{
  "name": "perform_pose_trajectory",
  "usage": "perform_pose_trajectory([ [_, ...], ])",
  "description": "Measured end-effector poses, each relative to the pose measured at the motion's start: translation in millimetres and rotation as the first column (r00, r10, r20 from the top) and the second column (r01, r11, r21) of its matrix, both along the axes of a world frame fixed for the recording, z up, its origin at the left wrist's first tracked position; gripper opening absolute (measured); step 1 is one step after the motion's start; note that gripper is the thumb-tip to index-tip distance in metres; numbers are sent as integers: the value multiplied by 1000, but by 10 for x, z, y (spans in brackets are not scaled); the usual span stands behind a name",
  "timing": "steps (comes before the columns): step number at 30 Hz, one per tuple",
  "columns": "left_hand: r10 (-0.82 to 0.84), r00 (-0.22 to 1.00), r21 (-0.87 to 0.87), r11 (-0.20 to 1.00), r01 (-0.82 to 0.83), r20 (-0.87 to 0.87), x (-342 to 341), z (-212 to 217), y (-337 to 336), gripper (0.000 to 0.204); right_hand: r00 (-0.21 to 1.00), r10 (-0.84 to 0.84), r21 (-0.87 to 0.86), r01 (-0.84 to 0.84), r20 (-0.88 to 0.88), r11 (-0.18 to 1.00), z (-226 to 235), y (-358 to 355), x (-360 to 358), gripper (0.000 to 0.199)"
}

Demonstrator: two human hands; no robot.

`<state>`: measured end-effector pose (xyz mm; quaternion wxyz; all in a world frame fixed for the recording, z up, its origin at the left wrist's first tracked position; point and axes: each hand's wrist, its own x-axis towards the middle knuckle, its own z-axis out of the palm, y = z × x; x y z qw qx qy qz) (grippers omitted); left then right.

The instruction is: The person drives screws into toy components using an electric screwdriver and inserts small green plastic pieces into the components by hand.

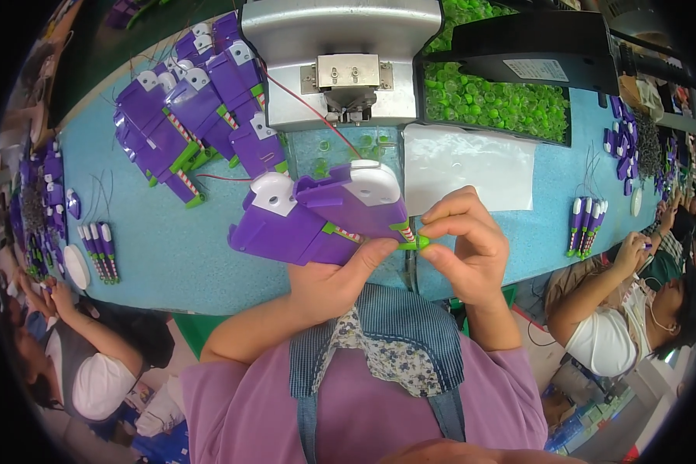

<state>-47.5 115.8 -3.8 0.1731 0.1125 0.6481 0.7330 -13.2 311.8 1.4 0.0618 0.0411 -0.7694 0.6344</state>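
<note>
My left hand (325, 288) is closed round the lower edge of two purple plastic casings, its thumb lying along them. The upper casing (359, 218) overlaps the other casing (278, 232); both have white rounded ends and a red-and-white striped strip with green ends. At the upper casing's lower right corner, my right hand (472, 243) pinches a small green cap (422, 242) between thumb and fingers. The cap touches the end of the striped strip. A red wire trails from the casings.
A grey metal machine (340, 93) stands just beyond my hands. Right of it are a black tray of small green caps (503, 104) and a white sheet (472, 166). More purple casings (185, 116) are heaped at the left. Two people (93, 348), (619, 325) work at either side.
</note>
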Motion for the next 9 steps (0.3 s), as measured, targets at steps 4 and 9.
perform_pose_trajectory([
  [4, 32, 997, -61, 997, -37, -69, 45, -28, 21, 20, 1000, 2, 41, -3, 23, 999, -19, -32, 44, 15],
  [9, 32, 977, 104, 993, -55, 211, 103, -183, -35, 31, 988, 50, -130, -31, 144, 991, -80, -61, 53, 14],
])
